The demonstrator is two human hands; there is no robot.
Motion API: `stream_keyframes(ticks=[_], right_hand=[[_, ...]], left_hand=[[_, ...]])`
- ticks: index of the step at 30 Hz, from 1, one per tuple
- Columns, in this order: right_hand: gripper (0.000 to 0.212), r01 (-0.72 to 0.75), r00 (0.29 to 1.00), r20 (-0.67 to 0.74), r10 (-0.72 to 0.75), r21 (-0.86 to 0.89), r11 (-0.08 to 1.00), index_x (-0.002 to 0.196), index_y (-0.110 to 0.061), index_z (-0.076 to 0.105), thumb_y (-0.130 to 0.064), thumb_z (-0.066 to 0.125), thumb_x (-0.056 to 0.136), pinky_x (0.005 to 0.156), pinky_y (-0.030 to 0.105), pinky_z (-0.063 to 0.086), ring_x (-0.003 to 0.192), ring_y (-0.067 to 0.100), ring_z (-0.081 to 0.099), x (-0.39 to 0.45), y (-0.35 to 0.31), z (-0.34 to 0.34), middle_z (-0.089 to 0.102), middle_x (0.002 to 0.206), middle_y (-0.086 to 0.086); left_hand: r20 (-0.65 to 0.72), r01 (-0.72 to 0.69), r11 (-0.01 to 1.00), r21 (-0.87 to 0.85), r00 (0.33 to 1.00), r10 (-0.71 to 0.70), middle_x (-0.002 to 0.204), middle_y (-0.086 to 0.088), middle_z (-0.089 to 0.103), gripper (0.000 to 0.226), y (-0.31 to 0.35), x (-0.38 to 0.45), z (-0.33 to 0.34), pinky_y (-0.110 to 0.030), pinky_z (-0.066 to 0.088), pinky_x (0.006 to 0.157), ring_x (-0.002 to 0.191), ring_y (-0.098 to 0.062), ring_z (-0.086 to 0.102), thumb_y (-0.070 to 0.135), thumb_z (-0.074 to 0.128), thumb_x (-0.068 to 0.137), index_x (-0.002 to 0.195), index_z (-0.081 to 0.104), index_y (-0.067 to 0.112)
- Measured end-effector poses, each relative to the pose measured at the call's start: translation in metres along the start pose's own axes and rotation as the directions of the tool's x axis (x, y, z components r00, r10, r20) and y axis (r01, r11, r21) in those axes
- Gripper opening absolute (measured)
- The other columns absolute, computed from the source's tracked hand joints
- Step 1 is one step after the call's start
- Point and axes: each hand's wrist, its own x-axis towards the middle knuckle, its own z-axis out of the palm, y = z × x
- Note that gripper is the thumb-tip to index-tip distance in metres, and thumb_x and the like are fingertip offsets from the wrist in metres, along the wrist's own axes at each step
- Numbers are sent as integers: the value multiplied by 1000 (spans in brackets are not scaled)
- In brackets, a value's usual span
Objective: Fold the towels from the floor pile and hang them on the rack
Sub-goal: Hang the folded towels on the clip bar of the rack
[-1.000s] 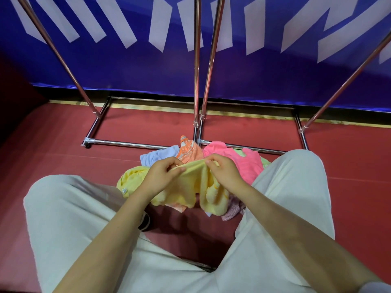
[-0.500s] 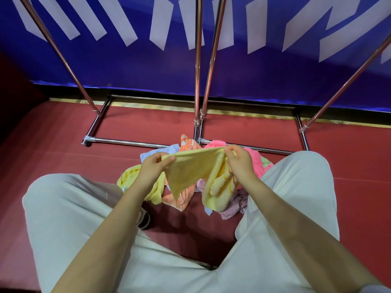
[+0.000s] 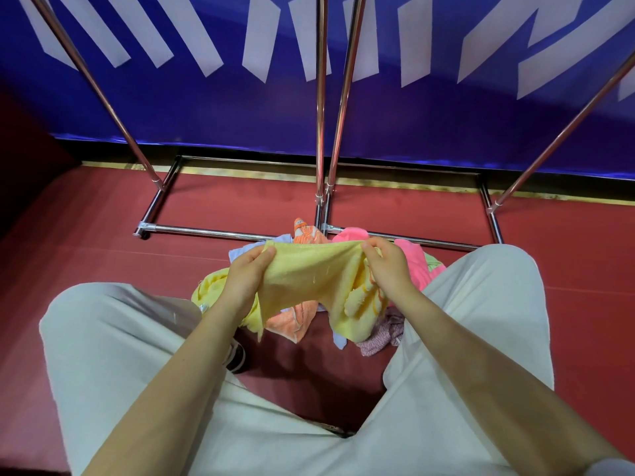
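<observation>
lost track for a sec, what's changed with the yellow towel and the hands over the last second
Both hands, left hand and right hand, have lifted the yellow terry towel off the pile and drawn apart, stretching its top edge between them. Each still pinches a corner. The colourful towel pile on the red floor and the chrome metal rack have not moved.

white strokes on the blue banner (image 3: 412, 125) form no readable text.

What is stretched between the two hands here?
Head view: the yellow towel, its top edge pinched by the left hand and right hand.
</observation>
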Motion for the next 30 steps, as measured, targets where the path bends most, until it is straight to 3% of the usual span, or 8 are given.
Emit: stream_keyframes(ticks=[4, 9, 15, 17, 21, 25, 28, 30], right_hand=[[24, -57, 998, 27, 57, 3, 998, 83, -20, 60, -19, 43, 98, 60, 30, 34, 56, 14, 46, -1, 1, 6, 49, 59, -4], [37, -79, 985, -153, 79, 11, 997, 90, -5, 64, -18, 32, 103, 70, 29, 35, 87, 25, 59, 6, 8, 7, 66, 95, 13], [53, -16, 991, -117, -64, -582, 813, 105, -8, 63, -30, 15, 98, 71, 37, 45, 92, 33, 63, 5, 14, -2, 69, 96, 14], [47, -6, 991, -108, -77, -616, 787, 105, -6, 62, -27, 20, 100, 68, 35, 43, 89, 33, 64, 4, 13, -4, 69, 94, 15], [36, -119, 984, -152, 93, -172, 978, 99, 0, 64, -14, 30, 101, 80, 32, 41, 96, 29, 60, 7, 14, -5, 68, 103, 15], [36, -219, 967, -91, 236, 165, 962, 88, -9, 66, -15, 33, 101, 84, 31, 41, 97, 23, 56, 7, 3, 0, 64, 104, 10], [33, -194, 978, -38, 207, 223, 955, 79, -19, 64, -13, 38, 98, 66, 28, 38, 75, 15, 52, -2, -9, 3, 57, 81, -2], [29, -132, 989, -30, 144, 247, 960, 80, -18, 65, -13, 41, 97, 51, 25, 39, 55, 9, 46, -7, -16, 5, 50, 65, -6]], left_hand=[[-162, -84, 996, -28, 984, 79, 94, 2, 69, 22, 5, 0, 4, -20, 48, 71, 82, -7, 62, 21, 56, 97, 106, 71, 9], [-64, -11, 999, -43, 998, 9, 81, -2, 67, 19, 12, -3, 18, -29, 51, 72, 78, -14, 63, 16, 53, 98, 91, 69, 10], [34, -10, 992, 127, 999, 6, 81, -5, 63, 26, 2, -3, 37, -34, 45, 78, 81, -19, 57, 27, 55, 95, 81, 69, 10], [37, -16, 991, 133, 999, 11, 83, -6, 63, 25, 2, -3, 40, -34, 45, 77, 81, -19, 57, 24, 54, 97, 82, 68, 11], [45, -22, 997, 75, 999, 19, 87, -4, 64, 24, 5, -9, 49, -36, 47, 81, 86, -20, 58, 25, 53, 97, 85, 68, 12], [35, 18, 1000, -10, 999, -18, 110, 0, 68, 19, 7, -10, 63, -30, 51, 91, 100, -13, 63, 24, 53, 98, 108, 68, 17], [58, 81, 993, -81, 995, -77, 98, 5, 69, 23, 9, -9, 72, -17, 53, 69, 84, -4, 64, 25, 52, 99, 115, 66, 16], [75, 86, 994, -67, 994, -81, 100, 1, 70, 21, 10, -8, 80, -21, 54, 74, 90, -10, 66, 26, 53, 98, 111, 67, 17]])
